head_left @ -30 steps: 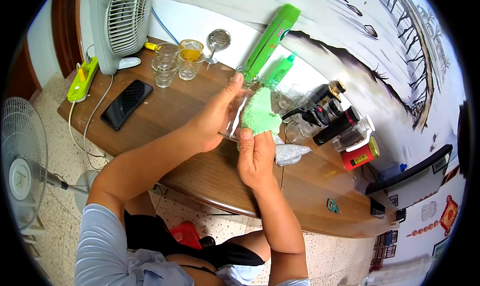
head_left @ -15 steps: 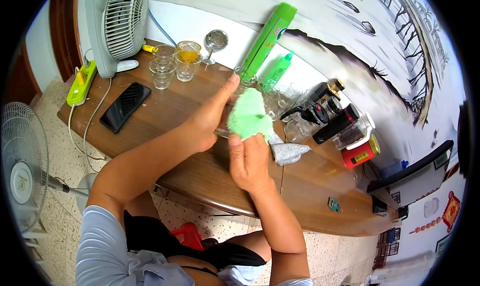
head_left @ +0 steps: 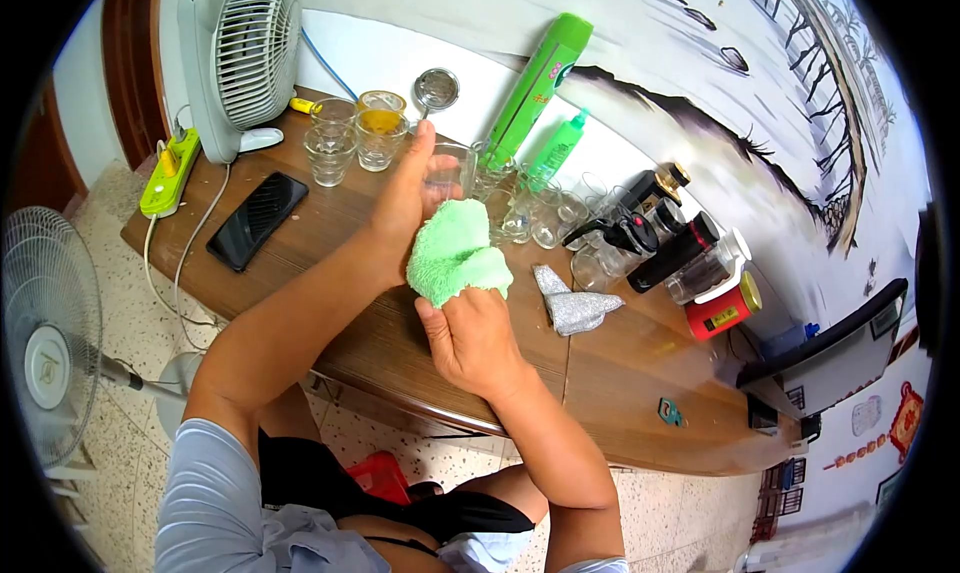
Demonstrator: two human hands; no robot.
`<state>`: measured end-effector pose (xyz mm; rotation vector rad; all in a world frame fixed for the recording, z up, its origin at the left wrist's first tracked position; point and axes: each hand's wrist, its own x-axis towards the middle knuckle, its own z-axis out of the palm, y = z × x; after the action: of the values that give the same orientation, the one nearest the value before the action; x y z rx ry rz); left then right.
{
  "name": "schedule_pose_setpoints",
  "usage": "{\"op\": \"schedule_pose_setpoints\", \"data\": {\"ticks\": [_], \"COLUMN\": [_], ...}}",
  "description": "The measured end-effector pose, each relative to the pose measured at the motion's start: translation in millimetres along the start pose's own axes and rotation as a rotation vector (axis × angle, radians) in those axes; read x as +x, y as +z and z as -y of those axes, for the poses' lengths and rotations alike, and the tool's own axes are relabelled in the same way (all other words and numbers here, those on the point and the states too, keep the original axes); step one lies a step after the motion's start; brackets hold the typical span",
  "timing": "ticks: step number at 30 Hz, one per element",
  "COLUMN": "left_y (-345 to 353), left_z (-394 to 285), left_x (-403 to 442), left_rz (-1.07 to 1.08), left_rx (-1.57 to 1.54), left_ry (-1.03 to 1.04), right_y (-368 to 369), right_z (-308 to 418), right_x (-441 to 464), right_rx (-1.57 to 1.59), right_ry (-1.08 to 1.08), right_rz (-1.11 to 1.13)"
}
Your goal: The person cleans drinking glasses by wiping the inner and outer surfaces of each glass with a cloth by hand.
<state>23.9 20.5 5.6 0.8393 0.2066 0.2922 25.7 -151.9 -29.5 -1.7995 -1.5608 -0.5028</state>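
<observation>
My left hand [head_left: 402,205] grips a clear glass vessel [head_left: 456,171], its thumb pointing up along the near side and its fingers behind the glass. A fluffy green cloth [head_left: 455,253] covers the lower end of the glass. My right hand [head_left: 475,338] is closed on the cloth's lower edge and presses it against the vessel. Both hands are above the wooden table [head_left: 400,358]. Just beyond the glass stand several small clear glasses [head_left: 545,218]. A silver-grey cloth [head_left: 582,311] lies on the table right of my right hand.
Tumblers [head_left: 330,155], a strainer [head_left: 437,90], a phone [head_left: 257,220], a power strip [head_left: 170,171] and a fan [head_left: 250,53] are at the left. Behind stand a green can [head_left: 540,88] and a green bottle [head_left: 558,148]. A black-lidded pot [head_left: 625,235] and a red tin [head_left: 722,313] are right.
Both hands have moved left with the glass and cloth. The cloth has slid down to the vessel's lower end, so its upper part shows. The silver-grey cloth is now fully in view.
</observation>
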Motion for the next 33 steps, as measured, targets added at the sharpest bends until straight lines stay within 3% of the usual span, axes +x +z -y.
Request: {"op": "schedule_pose_setpoints", "data": {"ticks": [2, 5, 12, 18, 23, 33], "left_y": [12, -4, 12, -3, -8, 15], "left_z": [0, 20, 29, 13, 8, 24], "left_x": [-10, 7, -5, 9, 12, -9], "left_rz": [-0.052, 0.474, 0.435, 0.104, 0.147, 0.387], "left_rx": [0.050, -0.087, -0.046, -0.001, -0.033, -0.020], "left_ry": [-0.019, -0.084, -0.012, -0.022, -0.068, -0.104], "right_y": [-1, -10, -17, -7, -4, -19], "right_z": [0, -5, -18, -8, -1, -19], "right_x": [2, 2, 6, 2, 3, 4], "right_rx": [0.013, -0.006, 0.066, 0.058, 0.030, 0.066], "right_ry": [0.012, 0.056, 0.145, 0.091, 0.031, 0.180], "right_rz": [-0.036, -0.084, -0.212, -0.051, -0.026, -0.204]}}
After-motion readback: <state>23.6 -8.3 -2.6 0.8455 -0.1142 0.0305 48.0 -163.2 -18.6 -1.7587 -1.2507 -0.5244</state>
